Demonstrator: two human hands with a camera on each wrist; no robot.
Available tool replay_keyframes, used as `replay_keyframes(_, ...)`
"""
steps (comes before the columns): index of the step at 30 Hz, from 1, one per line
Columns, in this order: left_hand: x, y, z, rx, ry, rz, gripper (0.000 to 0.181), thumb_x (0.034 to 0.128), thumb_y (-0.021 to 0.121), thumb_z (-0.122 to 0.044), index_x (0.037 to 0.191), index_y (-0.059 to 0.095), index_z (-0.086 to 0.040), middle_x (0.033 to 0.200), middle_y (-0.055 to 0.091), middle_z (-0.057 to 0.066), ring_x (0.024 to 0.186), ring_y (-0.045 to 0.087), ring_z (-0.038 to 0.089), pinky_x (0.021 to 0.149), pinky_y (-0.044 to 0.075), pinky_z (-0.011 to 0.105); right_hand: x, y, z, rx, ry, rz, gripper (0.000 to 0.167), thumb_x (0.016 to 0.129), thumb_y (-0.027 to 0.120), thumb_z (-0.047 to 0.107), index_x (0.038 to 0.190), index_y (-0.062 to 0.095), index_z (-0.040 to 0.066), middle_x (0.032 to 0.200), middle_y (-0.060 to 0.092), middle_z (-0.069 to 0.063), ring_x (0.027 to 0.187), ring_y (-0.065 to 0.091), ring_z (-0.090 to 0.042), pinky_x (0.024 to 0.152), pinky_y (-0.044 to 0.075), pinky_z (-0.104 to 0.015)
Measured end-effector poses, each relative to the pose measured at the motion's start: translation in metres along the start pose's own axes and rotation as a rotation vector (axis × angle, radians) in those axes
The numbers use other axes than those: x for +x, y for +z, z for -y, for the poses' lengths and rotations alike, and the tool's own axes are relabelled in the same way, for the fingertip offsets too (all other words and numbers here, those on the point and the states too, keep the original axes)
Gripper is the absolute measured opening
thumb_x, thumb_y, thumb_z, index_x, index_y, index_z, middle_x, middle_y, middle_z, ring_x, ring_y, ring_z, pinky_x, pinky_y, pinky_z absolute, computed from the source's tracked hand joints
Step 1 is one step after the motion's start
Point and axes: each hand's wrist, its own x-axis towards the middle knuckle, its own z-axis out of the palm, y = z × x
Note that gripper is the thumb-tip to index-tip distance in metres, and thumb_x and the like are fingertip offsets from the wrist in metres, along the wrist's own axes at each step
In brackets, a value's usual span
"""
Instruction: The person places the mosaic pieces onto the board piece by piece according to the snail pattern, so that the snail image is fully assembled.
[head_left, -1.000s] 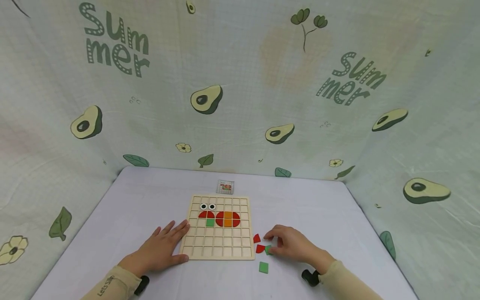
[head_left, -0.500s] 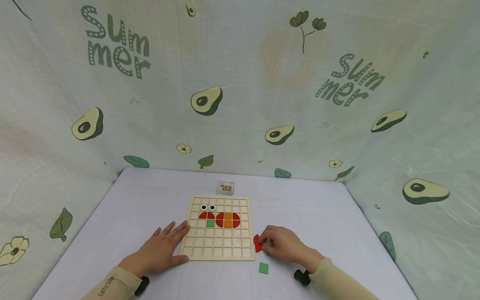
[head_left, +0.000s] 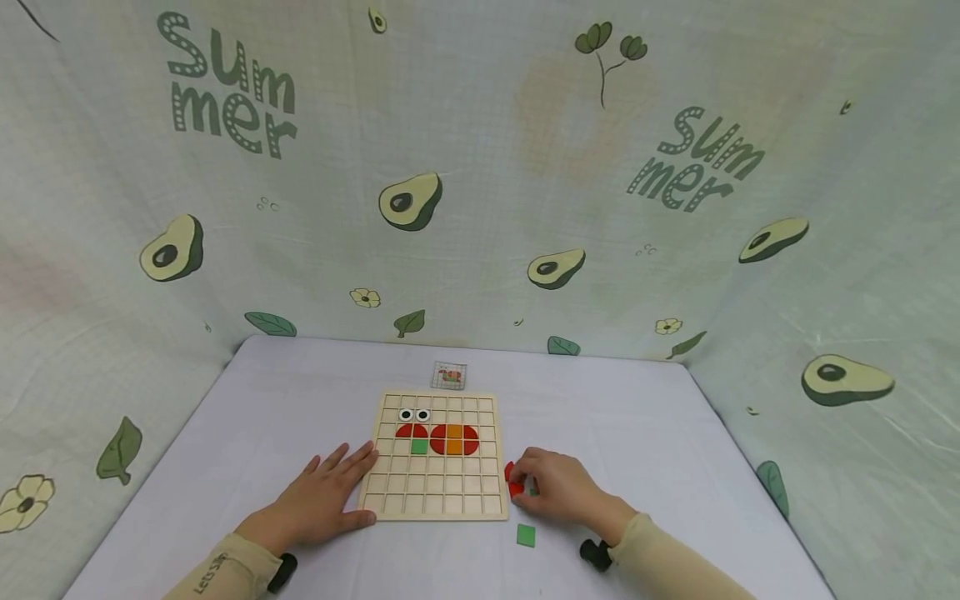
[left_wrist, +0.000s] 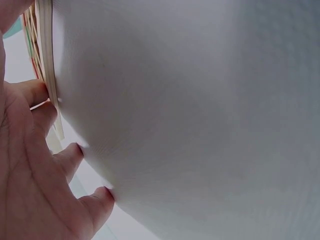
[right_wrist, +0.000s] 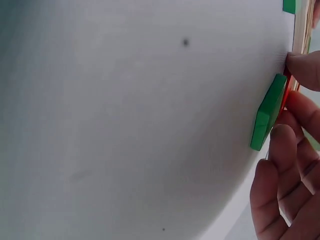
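Observation:
My left hand [head_left: 318, 496] lies spread on the table, its fingertips and thumb touching the left edge of a wooden grid board [head_left: 435, 504]. In the left wrist view the fingers [left_wrist: 70, 160] are extended along that edge. Just right of the board, my right hand [head_left: 566, 487] pinches a red quarter-circle tile [head_left: 516, 490] between thumb and index finger. Another red tile [head_left: 508, 472] is next to it, partly covered by the fingers. A green tile [right_wrist: 267, 112] lies close under the right hand, mostly hidden in the head view.
Set in the board are two eye tiles [head_left: 414, 415], red rounded tiles [head_left: 412, 431], orange squares [head_left: 454, 440] and a green square [head_left: 419, 447]. A small pattern card [head_left: 448, 376] lies behind the board. Another green square [head_left: 526, 535] is near the board's front right corner.
My right hand has moved left from the green tile to the red tiles and closed its fingers on one. The red tiles have shifted closer together. My left hand stays put.

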Motion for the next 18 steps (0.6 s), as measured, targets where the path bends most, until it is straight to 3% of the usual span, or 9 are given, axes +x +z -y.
replay_keyframes(9, 0.000, 0.001, 0.001, 0.005, 0.008, -0.007, 0.092, 0.0835, 0.068, -0.064, 0.153, 0.041, -0.009, 0.160, 0.033, 0.005, 0.144, 0.026, 0.043, 0.107, 0.022, 0.071, -0.001, -0.001, -0.011, -0.045, 0.096, -0.035, 0.020, 0.084, 0.078, 0.026, 0.103, 0.074, 0.019, 0.090, 0.057, 0.013, 0.070, 0.048, -0.002, 0.061, 0.047, -0.023)
replay_keyframes(18, 0.000, 0.002, 0.001, 0.003, 0.005, -0.004, 0.093, 0.0840, 0.067, -0.064, 0.153, 0.040, -0.009, 0.160, 0.033, 0.005, 0.144, 0.025, 0.043, 0.108, 0.021, 0.071, 0.000, -0.005, -0.016, 0.046, 0.050, 0.024, 0.020, 0.088, 0.076, 0.021, 0.109, 0.075, 0.021, 0.092, 0.058, 0.013, 0.066, 0.048, -0.002, 0.059, 0.045, -0.022)
